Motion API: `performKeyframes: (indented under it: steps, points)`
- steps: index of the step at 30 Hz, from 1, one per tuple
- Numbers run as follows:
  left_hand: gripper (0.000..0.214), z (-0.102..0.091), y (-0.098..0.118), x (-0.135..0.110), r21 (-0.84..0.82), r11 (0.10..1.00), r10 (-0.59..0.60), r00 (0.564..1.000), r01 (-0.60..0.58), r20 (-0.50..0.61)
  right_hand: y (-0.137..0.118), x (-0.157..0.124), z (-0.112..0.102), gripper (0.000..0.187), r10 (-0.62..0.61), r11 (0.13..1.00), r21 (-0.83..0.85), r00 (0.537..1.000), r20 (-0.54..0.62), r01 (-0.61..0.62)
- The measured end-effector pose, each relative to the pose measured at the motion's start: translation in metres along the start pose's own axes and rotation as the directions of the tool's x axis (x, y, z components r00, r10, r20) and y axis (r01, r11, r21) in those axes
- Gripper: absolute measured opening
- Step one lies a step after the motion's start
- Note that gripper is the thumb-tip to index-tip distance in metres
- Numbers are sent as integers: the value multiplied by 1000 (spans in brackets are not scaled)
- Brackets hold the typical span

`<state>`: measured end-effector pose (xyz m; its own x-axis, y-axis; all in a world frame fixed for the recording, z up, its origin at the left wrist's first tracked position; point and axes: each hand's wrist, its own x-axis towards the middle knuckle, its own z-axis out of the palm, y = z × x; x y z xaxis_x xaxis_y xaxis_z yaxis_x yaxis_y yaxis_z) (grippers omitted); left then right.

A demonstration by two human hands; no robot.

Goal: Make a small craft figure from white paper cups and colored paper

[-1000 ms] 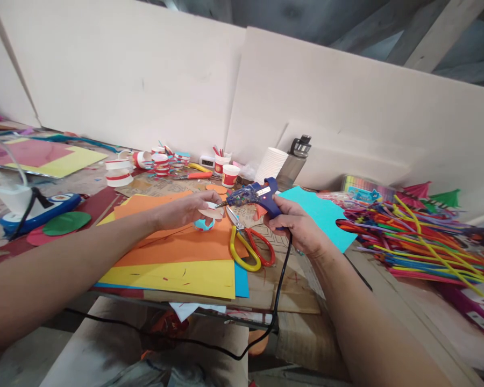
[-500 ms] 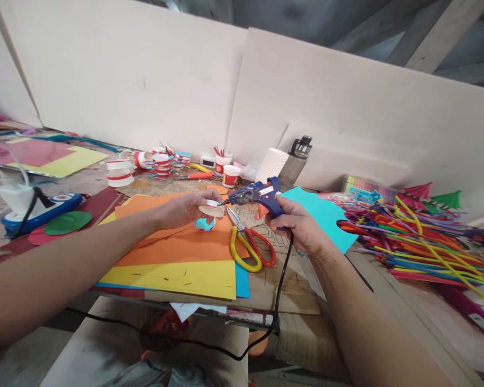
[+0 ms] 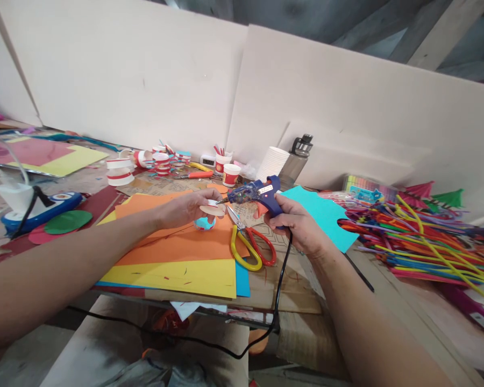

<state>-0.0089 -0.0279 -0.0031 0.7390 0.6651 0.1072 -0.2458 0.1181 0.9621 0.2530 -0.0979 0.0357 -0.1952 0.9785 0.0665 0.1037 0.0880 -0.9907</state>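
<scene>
Head | left fingers (image 3: 212, 194) pinch white ring (image 3: 213, 212) | right fingers (image 3: 284, 221) grip glue gun (image 3: 255, 193) | cardboard-covered table (image 3: 300, 294), white panels (image 3: 137, 86) behind

Around the scissors (image 3: 241, 228), paper sheets (image 3: 173, 246) are lying to the left, pipe cleaners (image 3: 413, 250) are lying to the right, and a bottle (image 3: 294, 167) and stacked cups (image 3: 275, 161) are standing behind.

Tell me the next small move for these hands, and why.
Probably slide the nozzle a little along the white ring while the left hand holds it steady: the right hand grips the glue gun with its tip right at the ring, though whether they touch, or any glue is out, I cannot tell.
</scene>
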Motion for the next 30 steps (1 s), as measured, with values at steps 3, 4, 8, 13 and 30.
performKeyframes:
  steps: [3, 4, 8, 13, 30]
  points:
    - [22, 4, 1, 0, 31, 1000, -2, 1000, 2, -13, 2, 1, 2, 33, 1, 1000, -7, 1000, 21, -1]
    - [22, 4, 1, 0, 37, 999, -2, 1000, 3, -17, 3, 1, 2, 33, 2, 1000, -7, 1000, 24, -2]
    - [21, 1, 1, 0, 19, 999, 31, 1000, -31, -5, 2, 1, 1, 37, 5, 1000, -1, 1000, -10, -5]
    - [19, -7, 2, 0, -26, 996, 86, 996, -85, 38, 0, 1, -3, 37, -14, 1000, 21, 1000, 3, 14]
    - [18, -5, 3, 0, 319, 887, 372, 926, -334, -65, 2, 1, 3, 37, -33, 990, 135, 998, -45, 39]
